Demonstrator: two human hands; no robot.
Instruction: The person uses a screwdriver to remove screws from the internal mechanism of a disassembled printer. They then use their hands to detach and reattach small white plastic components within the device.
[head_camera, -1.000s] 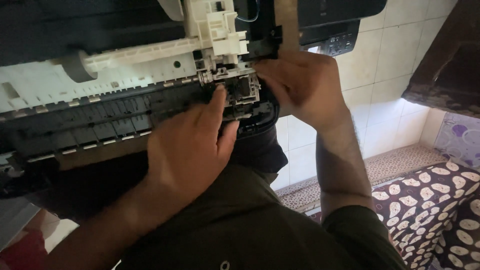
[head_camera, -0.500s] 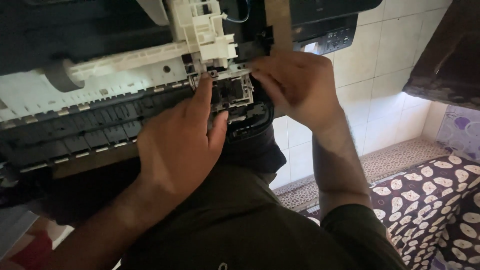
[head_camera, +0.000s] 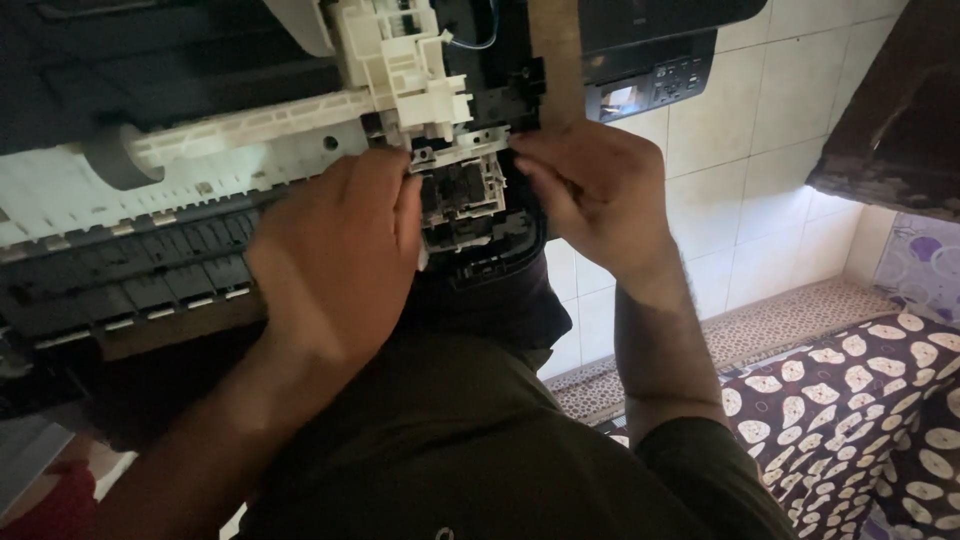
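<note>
An opened printer (head_camera: 150, 210) fills the upper left, its white inner frame and dark roller rails exposed. At its right end sits a black cartridge carriage (head_camera: 462, 200) under a white plastic mechanism (head_camera: 400, 70). My left hand (head_camera: 335, 255) grips the carriage from the left, fingertips on its top edge. My right hand (head_camera: 600, 190) holds the carriage's right side, fingers curled onto the metal strip above it. Both hands cover parts of the carriage.
The printer's black control panel with a small screen (head_camera: 650, 85) sits at the top right. Pale wall tiles (head_camera: 760, 170) lie behind. A dark patterned cloth (head_camera: 850, 400) covers the lower right. A dark shelf (head_camera: 890, 120) juts in at the right.
The view shifted so the printer and hands sit slightly lower and left. My left hand's fingers moved up onto the carriage's top edge; my right hand stayed on its right side.
</note>
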